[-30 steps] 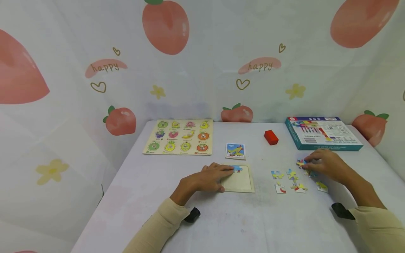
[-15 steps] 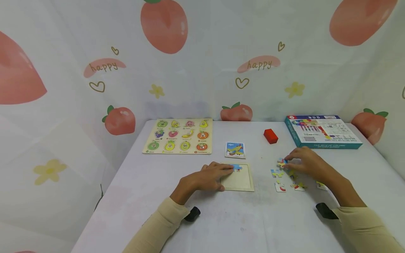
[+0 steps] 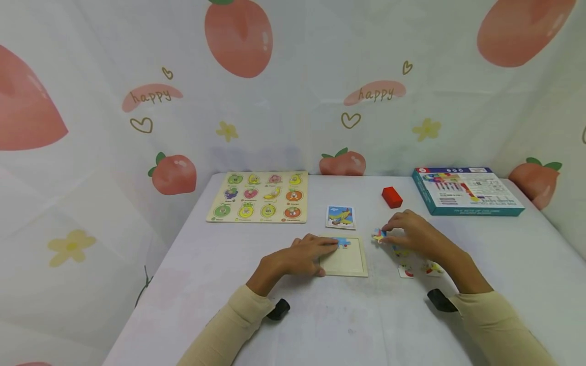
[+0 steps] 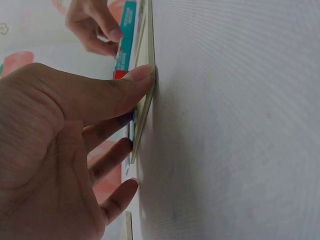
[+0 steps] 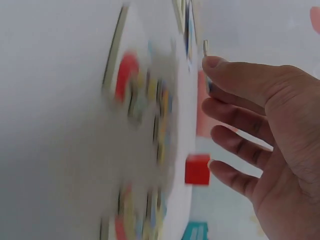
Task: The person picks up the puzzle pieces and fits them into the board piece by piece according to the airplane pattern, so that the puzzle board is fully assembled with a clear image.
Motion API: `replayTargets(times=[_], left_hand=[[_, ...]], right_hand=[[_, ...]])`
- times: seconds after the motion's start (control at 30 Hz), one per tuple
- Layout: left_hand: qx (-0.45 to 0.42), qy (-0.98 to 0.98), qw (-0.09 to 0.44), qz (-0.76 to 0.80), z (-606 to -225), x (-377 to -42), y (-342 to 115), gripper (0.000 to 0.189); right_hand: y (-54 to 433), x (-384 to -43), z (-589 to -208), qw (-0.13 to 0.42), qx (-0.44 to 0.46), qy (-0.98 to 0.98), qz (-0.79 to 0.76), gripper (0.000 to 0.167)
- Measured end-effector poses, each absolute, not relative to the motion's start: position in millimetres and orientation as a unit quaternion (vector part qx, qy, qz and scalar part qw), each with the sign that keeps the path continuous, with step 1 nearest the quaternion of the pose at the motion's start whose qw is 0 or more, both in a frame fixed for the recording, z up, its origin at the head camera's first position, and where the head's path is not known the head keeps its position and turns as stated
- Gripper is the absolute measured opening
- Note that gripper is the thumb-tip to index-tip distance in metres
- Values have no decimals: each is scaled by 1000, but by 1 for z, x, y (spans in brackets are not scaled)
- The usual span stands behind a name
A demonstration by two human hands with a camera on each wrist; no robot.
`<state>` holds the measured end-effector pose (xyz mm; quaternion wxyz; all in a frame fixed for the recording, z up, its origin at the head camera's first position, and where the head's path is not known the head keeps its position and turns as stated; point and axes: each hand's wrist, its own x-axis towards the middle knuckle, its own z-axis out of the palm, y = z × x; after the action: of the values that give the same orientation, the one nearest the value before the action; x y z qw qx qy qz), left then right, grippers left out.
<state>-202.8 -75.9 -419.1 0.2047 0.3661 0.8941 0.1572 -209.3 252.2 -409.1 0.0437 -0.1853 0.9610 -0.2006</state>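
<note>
My left hand (image 3: 302, 256) holds the shallow wooden puzzle tray (image 3: 343, 263) at its left side, thumb at the near corner and fingertips reaching over the top. Blue puzzle pieces (image 3: 344, 243) lie along the tray's far edge, partly covered by those fingertips. Just right of the tray, my right hand (image 3: 414, 236) pinches a blue, white and yellow puzzle piece (image 3: 378, 235) between thumb and forefinger; in the right wrist view this piece (image 5: 205, 48) appears edge-on, raised off the table. Below that hand lie several loose puzzle pieces (image 3: 405, 271), some hidden by it.
Behind the tray lies a small airplane picture puzzle (image 3: 341, 217). A fruit board (image 3: 258, 198) lies at the back left. A red block (image 3: 391, 197) and a flat teal-edged box (image 3: 467, 192) sit at the back right, before a peach-printed cloth.
My right hand has picked the puzzle piece up from the loose ones at the right and carried it left toward the tray. The left hand stays on the tray.
</note>
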Motion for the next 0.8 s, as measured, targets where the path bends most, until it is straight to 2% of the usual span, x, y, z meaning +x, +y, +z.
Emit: replayTargets(times=[0.8], left_hand=[[366, 893, 208, 158, -417, -202, -76, 71]], right_hand=[[201, -218, -421, 57, -244, 948, -198, 28]])
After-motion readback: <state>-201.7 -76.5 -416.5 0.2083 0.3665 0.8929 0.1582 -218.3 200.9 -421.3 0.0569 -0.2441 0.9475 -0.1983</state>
